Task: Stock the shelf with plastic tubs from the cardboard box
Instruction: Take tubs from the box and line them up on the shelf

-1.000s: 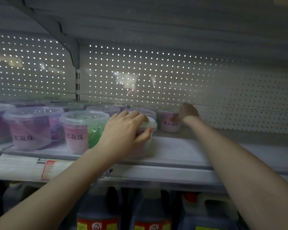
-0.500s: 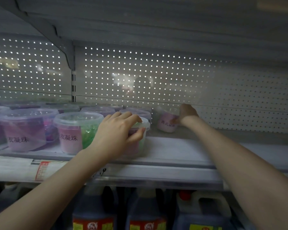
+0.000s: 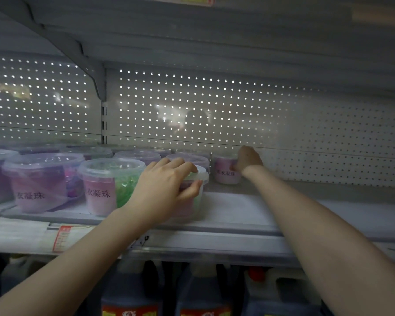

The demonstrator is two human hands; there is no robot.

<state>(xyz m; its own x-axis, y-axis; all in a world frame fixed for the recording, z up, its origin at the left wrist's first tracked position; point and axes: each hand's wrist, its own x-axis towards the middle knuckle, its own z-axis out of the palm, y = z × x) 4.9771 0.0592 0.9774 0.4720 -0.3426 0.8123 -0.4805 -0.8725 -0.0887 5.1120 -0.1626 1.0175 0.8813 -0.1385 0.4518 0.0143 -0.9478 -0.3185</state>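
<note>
On the shelf [image 3: 249,213], rows of tubs [image 3: 43,179] stand at the left. The left hand [image 3: 162,190] grips a front tub [image 3: 198,176] by its lid. The right hand [image 3: 248,157] holds a back tub [image 3: 225,171] near the wall. I think both are being put in place. Next, let go and fetch more. Labels [image 3: 98,193] read 衣凝珠.

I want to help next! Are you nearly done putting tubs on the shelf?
Partway. Done: rows of tubs fill the left of the shelf. In hand: the left hand grips a front tub, and the right hand holds a back tub. Left: the shelf's right side is bare; the box isn't in view, so I can't count what remains.
</note>
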